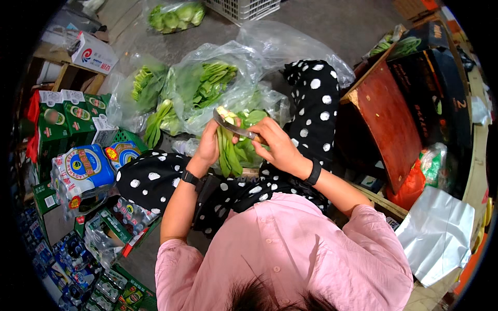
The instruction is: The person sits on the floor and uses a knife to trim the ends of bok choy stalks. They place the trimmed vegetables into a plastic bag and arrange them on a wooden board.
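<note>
My left hand (pixel 212 142) holds a bunch of leafy greens (pixel 229 155), its pale root end up and its leaves hanging down between my knees. A small curved knife (pixel 235 129) is in my right hand (pixel 274 145), its blade lying across the pale stem end, close to the left fingers. Beyond the hands, a clear plastic bag (pixel 186 83) holds more greens (pixel 216 83). Another bagged bunch (pixel 146 85) lies to its left, and loose greens (pixel 158 124) rest just below that bag. Leaves also show behind and under the right hand.
At the left stand green beer cartons (pixel 54 128) and shrink-wrapped beer cans (pixel 83 175). A white plastic crate (pixel 243 9) and a bag of lettuce-like greens (pixel 177 17) are at the top. On the right are a reddish-brown board (pixel 389 124), a black carton (pixel 424 89) and a silvery sheet (pixel 437 233).
</note>
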Tool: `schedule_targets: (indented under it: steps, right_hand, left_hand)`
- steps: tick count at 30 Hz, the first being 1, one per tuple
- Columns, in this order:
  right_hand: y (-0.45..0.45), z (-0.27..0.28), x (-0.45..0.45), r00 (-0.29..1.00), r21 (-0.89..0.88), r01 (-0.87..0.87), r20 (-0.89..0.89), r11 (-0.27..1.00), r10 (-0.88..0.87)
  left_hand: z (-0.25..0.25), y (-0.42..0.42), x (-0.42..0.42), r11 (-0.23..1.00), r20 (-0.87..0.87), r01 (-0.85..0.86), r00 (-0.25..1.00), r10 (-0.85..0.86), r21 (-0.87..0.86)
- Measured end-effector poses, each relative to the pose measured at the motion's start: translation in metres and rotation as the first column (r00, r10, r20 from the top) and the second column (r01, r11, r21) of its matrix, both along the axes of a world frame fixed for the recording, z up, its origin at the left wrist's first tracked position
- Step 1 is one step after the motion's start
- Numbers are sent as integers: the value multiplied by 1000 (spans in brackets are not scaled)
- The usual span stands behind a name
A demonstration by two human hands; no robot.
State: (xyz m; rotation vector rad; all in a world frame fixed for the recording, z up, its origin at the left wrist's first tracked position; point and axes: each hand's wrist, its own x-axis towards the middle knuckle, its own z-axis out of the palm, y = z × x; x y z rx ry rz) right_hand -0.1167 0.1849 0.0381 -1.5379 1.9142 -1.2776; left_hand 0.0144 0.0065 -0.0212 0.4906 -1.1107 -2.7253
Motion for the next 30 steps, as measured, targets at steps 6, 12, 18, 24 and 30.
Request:
schedule_targets:
  steps: [6,12,18,24,30]
  right_hand:
    - [2,-5,1,999,10,50,17,999,-51]
    - [5,-8,-6,1000,-15,17,-4,1000,-17]
    - [9,-10,-2,1000,30,23,-4,999,-23]
    - [14,-14,4,998,50,46,49,998,-48]
    - [6,-22,10,986,115,75,140,991,-91]
  left_hand:
    - [-10,6,2,1000,31,-12,999,11,13]
    - [-8,8,0,1000,12,-8,1000,8,6]
    - [-10,6,4,995,21,-40,999,39,88]
    - [-9,9,3,973,102,-157,979,176,-171]
    - [-8,16,2,891,150,-151,960,235,-428]
